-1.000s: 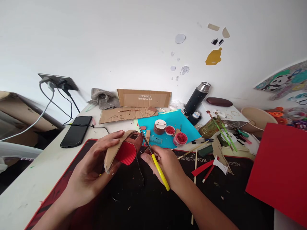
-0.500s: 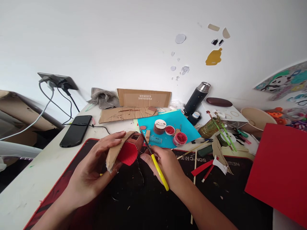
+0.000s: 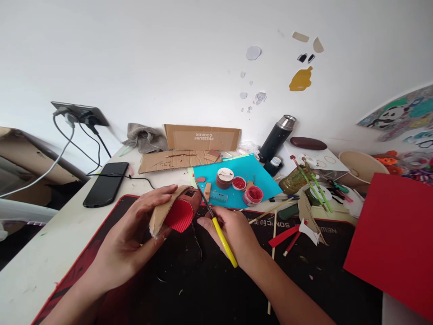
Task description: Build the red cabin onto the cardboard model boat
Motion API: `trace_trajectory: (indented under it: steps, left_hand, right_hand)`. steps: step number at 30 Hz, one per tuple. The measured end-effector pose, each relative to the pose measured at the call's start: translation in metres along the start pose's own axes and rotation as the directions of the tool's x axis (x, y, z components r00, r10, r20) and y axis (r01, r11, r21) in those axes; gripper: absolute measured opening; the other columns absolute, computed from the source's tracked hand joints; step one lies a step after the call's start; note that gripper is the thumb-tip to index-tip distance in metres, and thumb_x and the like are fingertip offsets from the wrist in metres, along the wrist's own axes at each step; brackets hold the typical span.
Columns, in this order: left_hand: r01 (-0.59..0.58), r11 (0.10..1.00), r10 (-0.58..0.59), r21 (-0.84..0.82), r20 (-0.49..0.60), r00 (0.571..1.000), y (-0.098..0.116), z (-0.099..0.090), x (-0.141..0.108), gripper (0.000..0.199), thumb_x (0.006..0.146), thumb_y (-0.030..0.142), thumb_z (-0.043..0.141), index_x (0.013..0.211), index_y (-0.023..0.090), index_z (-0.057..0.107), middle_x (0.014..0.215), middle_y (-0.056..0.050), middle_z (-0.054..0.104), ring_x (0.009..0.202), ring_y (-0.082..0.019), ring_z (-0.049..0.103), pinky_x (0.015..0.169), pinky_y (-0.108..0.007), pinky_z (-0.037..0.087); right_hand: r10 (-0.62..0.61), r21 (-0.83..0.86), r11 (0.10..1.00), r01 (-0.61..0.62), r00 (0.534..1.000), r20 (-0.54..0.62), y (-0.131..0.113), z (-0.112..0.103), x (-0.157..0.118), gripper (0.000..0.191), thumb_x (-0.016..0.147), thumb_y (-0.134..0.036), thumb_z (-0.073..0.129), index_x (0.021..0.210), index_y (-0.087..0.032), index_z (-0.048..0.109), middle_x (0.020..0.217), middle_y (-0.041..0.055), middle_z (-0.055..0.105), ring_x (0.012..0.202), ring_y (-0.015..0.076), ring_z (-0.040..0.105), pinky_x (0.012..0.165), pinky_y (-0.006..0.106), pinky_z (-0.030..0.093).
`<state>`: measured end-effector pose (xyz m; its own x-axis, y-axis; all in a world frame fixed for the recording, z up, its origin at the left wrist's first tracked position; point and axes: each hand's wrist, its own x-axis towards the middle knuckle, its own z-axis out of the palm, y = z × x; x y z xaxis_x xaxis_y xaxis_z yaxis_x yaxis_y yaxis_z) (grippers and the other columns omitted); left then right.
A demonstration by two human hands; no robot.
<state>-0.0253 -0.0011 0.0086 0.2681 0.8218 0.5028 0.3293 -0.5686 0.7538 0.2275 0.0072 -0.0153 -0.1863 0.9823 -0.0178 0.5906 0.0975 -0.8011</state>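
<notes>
My left hand (image 3: pixel 130 239) is closed around a small cardboard model (image 3: pixel 157 216) with a tan flap, a brown painted side with a square opening, and red corrugated card (image 3: pixel 181 215) facing me. A speck of yellow shows beneath that hand. In my closed right hand (image 3: pixel 233 228) is a yellow-handled tool (image 3: pixel 224 242) with a slim, dark, pointed metal end; its exact kind is unclear. The metal end points up and left, close to the model's right side; contact cannot be made out. A thin dark strand hangs below the model.
Paint pots (image 3: pixel 253 196) stand on blue paper (image 3: pixel 233 169) beyond my hands. Cardboard pieces (image 3: pixel 203 136), a flask (image 3: pixel 277 137) and a brush jar (image 3: pixel 293 180) are at the back. A phone (image 3: pixel 106 184) lies left; red card (image 3: pixel 395 243) sits right. Thin sticks (image 3: pixel 272 266) lie on the black mat (image 3: pixel 189 293).
The view has shifted very slightly. Both hands keep nearly the same pose, with the model and the yellow-handled tool still held.
</notes>
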Motion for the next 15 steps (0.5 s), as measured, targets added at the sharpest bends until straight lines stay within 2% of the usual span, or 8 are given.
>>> trace_trajectory:
  steps: [5,8,11,13,15]
  left_hand:
    - [0.005,1.000,-0.005,0.002,0.009,1.000,0.001,-0.002,0.001,0.054,0.100,0.015,0.071,0.148,0.036,0.063,0.157,-0.009,0.066,0.149,-0.033,0.061,0.116,-0.048,0.059]
    - [0.055,0.998,-0.055,-0.040,0.005,0.998,0.001,-0.005,0.001,0.054,0.099,0.018,0.074,0.148,0.036,0.064,0.156,-0.008,0.068,0.147,-0.035,0.062,0.115,-0.050,0.060]
    - [0.160,0.977,-0.160,-0.138,0.006,0.987,-0.002,-0.007,-0.001,0.055,0.096,0.024,0.079,0.148,0.035,0.066,0.158,-0.009,0.067,0.145,-0.040,0.064,0.107,-0.052,0.065]
    - [0.215,0.948,-0.220,-0.235,0.006,0.976,-0.006,-0.008,-0.003,0.057,0.093,0.026,0.082,0.148,0.034,0.066,0.159,-0.011,0.066,0.144,-0.044,0.063,0.103,-0.053,0.067]
    - [0.240,0.901,-0.254,-0.361,0.008,0.967,-0.011,-0.008,-0.004,0.061,0.090,0.029,0.086,0.148,0.034,0.066,0.159,-0.012,0.067,0.145,-0.045,0.063,0.102,-0.055,0.067]
  right_hand:
    - [-0.013,0.028,1.000,0.014,1.000,-0.025,0.002,0.001,-0.001,0.029,0.096,-0.049,0.077,0.083,-0.024,0.071,0.080,0.0062,0.079,0.073,0.0254,0.073,0.068,0.032,0.047]
    - [0.052,0.191,0.980,-0.048,0.998,-0.018,0.007,0.001,-0.001,0.035,0.098,-0.058,0.072,0.090,-0.024,0.071,0.069,0.0021,0.072,0.058,0.0208,0.068,0.057,0.029,0.049]
    - [0.136,0.413,0.899,-0.146,0.989,0.053,0.013,-0.001,0.000,0.046,0.099,-0.068,0.067,0.088,-0.023,0.066,0.059,-0.0036,0.061,0.039,0.0135,0.055,0.042,0.024,0.040]
    - [0.155,0.543,0.820,-0.182,0.983,0.095,0.015,-0.004,0.002,0.051,0.095,-0.072,0.069,0.087,-0.023,0.062,0.058,-0.0055,0.059,0.035,0.0109,0.050,0.036,0.022,0.036]
    - [0.147,0.635,0.746,-0.203,0.979,0.142,0.014,-0.007,0.003,0.055,0.090,-0.075,0.074,0.096,-0.022,0.065,0.056,-0.0074,0.057,0.033,0.0103,0.046,0.034,0.022,0.035]
